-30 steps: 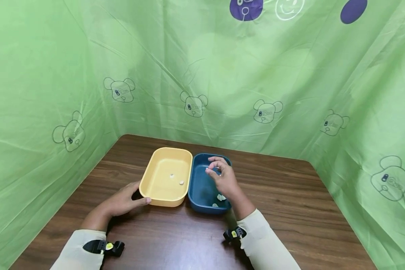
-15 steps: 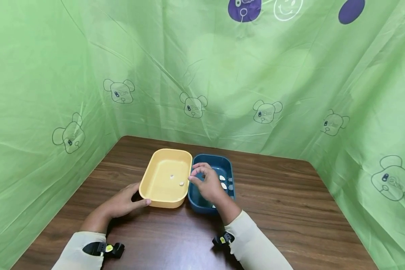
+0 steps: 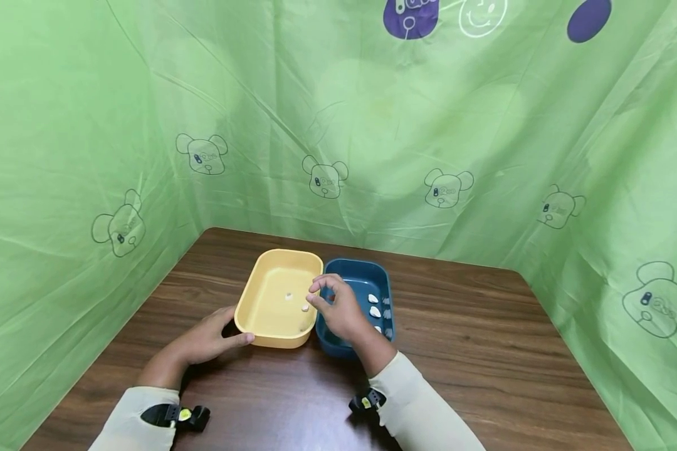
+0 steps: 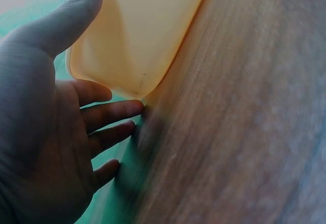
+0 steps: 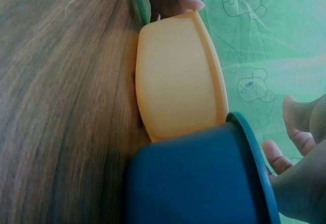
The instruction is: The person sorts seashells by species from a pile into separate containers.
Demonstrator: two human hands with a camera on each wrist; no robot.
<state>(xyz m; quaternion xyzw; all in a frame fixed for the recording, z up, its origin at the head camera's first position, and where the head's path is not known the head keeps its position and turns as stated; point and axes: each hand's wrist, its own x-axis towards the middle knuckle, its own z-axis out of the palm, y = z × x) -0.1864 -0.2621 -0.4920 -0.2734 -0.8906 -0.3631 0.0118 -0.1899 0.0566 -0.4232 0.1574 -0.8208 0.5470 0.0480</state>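
Observation:
Two small whitish pieces, one a pebble-like bit [image 3: 305,308] and one a paler bit [image 3: 288,295], lie in the yellow box [image 3: 259,294]. A faint blurred speck shows near that box's front right corner. Several white leaf-shaped pieces [image 3: 375,311] lie along the right side of the blue box [image 3: 386,282]. My left hand [image 3: 205,337] rests at the yellow box's front left corner, thumb on the rim, other fingers loosely spread beside the wall. My right hand [image 3: 341,310] hovers over the rims where the boxes meet. Its thumb and forefinger stand apart, with nothing visible between them.
Both boxes stand side by side on a brown wood-grain table [image 3: 474,332]. A green curtain [image 3: 383,113] printed with bear faces hangs round the back and sides. Each wrist carries a small black camera on a strap.
My right hand has moved left from over the blue box to the yellow box's right rim, and its pinched thumb and forefinger have parted. The left hand stays put.

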